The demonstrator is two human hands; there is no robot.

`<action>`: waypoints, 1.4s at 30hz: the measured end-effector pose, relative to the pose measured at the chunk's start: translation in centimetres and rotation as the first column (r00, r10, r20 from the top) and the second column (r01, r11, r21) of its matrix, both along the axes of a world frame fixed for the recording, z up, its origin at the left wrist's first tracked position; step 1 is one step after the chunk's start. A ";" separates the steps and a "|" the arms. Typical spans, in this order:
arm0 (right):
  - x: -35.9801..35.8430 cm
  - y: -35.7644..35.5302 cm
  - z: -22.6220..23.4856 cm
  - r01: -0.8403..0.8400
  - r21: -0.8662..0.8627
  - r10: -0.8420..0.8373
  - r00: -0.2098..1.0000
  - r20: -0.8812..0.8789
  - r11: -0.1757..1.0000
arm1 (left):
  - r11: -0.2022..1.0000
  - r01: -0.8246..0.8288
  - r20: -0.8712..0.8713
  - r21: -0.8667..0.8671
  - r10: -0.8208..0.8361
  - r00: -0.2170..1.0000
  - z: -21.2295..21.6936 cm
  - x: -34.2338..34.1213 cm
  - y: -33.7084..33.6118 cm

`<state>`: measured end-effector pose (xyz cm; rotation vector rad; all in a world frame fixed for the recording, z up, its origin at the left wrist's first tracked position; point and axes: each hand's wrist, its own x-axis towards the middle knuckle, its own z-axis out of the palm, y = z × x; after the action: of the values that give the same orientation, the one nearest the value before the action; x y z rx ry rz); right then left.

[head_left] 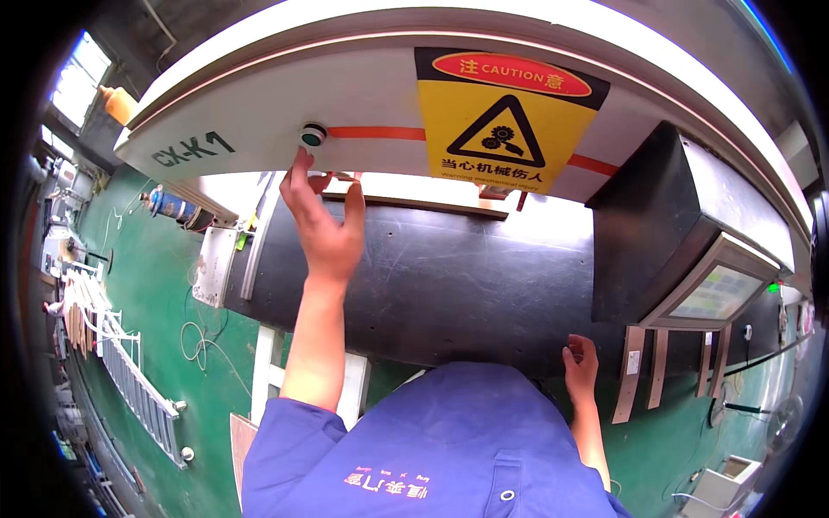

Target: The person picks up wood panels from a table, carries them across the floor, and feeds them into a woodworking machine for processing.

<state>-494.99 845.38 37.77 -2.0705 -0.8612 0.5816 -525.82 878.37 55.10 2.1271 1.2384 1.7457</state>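
My left hand (326, 226) is raised to the front of a white machine, with its fingers stretched upward and the thumb held apart. Its index fingertip is at the lower edge of a round green push button (313, 135); whether it presses the button I cannot tell. Just behind the fingers, a long narrow strip (423, 205) lies at the back of the black worktable (449, 276). Lower right, my right hand (582, 367) hangs by the table's front edge, its fingers loosely bent and nothing visible in them.
The machine's white panel (371, 95) arches overhead, carrying a yellow warning sign (509, 116). A black control box with a screen (721, 292) juts out at right. Several brown strips (659, 369) lean at the table's right end. On the green floor at left stands a rack (138, 375).
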 end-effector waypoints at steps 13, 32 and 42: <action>1.0 -2.3 1.8 0.159 0.009 -0.159 0.987 0.009 0.987 | 0.997 -0.051 -0.343 0.062 0.069 0.937 -2.3 -5.2 5.2; 15.3 -19.2 0.8 0.585 -0.008 -0.570 0.792 0.219 0.811 | 0.500 0.221 0.032 -0.837 -0.358 0.933 -12.6 -2.9 -20.4; 23.4 -27.1 -2.5 0.518 0.026 -0.489 0.790 0.368 0.855 | 0.138 0.025 -0.087 -0.990 -0.743 0.663 -12.8 9.7 -41.0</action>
<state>-471.62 818.32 35.24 -2.3936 -0.4382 -0.0699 -516.16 837.38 42.26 1.7857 1.0887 -0.1797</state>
